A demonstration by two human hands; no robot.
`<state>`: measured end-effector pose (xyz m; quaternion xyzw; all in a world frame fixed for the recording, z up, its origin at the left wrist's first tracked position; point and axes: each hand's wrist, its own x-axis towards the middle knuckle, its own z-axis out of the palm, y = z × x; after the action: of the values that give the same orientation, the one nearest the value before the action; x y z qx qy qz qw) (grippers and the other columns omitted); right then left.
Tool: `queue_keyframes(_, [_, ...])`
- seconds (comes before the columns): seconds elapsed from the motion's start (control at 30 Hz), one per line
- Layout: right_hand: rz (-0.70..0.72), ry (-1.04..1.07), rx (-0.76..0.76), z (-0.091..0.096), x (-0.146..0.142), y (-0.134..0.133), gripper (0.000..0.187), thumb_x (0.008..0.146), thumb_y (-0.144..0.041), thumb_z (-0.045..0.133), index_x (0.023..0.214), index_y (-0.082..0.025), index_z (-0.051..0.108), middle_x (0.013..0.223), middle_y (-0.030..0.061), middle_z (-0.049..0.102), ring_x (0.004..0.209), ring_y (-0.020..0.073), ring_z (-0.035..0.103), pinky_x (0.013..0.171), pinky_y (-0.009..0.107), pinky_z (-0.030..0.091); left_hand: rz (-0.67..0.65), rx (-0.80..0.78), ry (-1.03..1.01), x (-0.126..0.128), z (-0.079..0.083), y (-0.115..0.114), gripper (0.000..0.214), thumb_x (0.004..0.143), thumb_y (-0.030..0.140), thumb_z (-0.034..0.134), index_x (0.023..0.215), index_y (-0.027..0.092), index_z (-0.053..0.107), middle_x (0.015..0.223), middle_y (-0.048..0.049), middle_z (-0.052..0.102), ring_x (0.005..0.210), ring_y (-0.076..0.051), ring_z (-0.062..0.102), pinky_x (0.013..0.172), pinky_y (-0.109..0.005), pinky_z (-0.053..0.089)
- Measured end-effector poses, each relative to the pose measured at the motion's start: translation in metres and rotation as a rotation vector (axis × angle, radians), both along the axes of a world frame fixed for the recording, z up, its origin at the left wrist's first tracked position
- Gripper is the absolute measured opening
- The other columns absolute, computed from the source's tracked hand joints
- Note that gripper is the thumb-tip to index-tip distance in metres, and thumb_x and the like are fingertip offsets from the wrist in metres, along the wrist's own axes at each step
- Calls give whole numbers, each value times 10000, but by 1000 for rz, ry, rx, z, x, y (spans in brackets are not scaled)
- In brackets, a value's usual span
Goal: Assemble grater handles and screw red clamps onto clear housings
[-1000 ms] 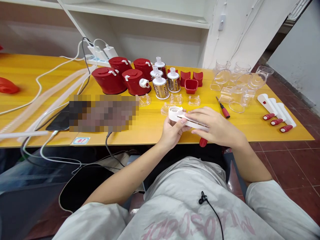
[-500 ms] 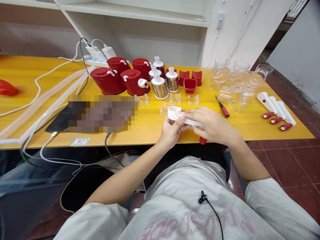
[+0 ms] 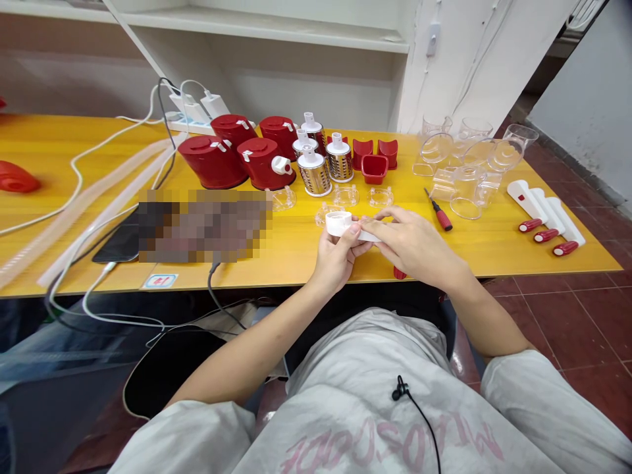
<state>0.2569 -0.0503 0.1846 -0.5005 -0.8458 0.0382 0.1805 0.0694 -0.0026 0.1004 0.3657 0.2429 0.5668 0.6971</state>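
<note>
Over the table's front edge I hold a white crank handle (image 3: 338, 224), its round hollow end turned up and to the left. My left hand (image 3: 336, 258) is closed round that end, thumb on top. My right hand (image 3: 412, 242) grips the arm of the handle, its fingers covering much of it. A red grip (image 3: 399, 272) shows just below my right hand. Similar white crank handles (image 3: 553, 214) with red grips lie at the right. Behind my hands are small clear plastic rings (image 3: 346, 195) and a red-handled screwdriver (image 3: 441, 216).
Red housings (image 3: 212, 161) and metal grating drums (image 3: 315, 176) stand at the back, beside small red pushers (image 3: 374, 170). Clear plastic hoppers (image 3: 465, 191) crowd the back right. Cables, a power strip (image 3: 192, 124) and a phone (image 3: 116, 240) occupy the left of the yellow table (image 3: 291, 253).
Both hands have shifted slightly left with the crank handle. My right fingers have moved along its arm, and its round end has tilted a little.
</note>
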Motion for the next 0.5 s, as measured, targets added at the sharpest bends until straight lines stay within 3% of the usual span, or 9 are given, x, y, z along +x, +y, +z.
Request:
queue_keyframes(0.17, [38, 54, 36, -6, 1, 6, 573, 1100, -404, 418, 1589, -245, 671, 1491, 87, 705, 1401, 123, 595, 1268, 355, 590, 34, -57, -91, 2, 6, 0, 652, 656, 492, 1166, 1087, 210, 766, 1005, 31, 871, 866, -125, 866, 779, -176, 713])
queue_keyframes(0.3, [39, 97, 64, -2, 14, 8, 537, 1074, -422, 509, 1554, -261, 687, 1517, 42, 711, 1370, 128, 632, 1270, 365, 580, 21, -58, -155, 2, 8, 0, 600, 682, 471, 1159, 1040, 221, 748, 976, 39, 875, 881, -124, 870, 809, -175, 723])
queue_keyframes(0.4, [48, 122, 82, 1, 25, 6, 469, 1083, -392, 491, 1454, -262, 746, 1394, 30, 764, 1260, 89, 665, 1157, 283, 563, -76, 41, -176, 1, 7, -1, 549, 729, 416, 1148, 1011, 231, 715, 1047, 21, 879, 1003, -144, 874, 927, -238, 747])
queue_keyframes(0.5, [73, 140, 102, 2, 29, 6, 460, 1090, -432, 492, 1412, -248, 763, 1360, 35, 772, 1220, 72, 670, 1109, 255, 543, -145, 236, -162, 0, 2, -2, 547, 731, 327, 1150, 1066, 260, 723, 1185, 11, 857, 1175, -171, 848, 1061, -328, 738])
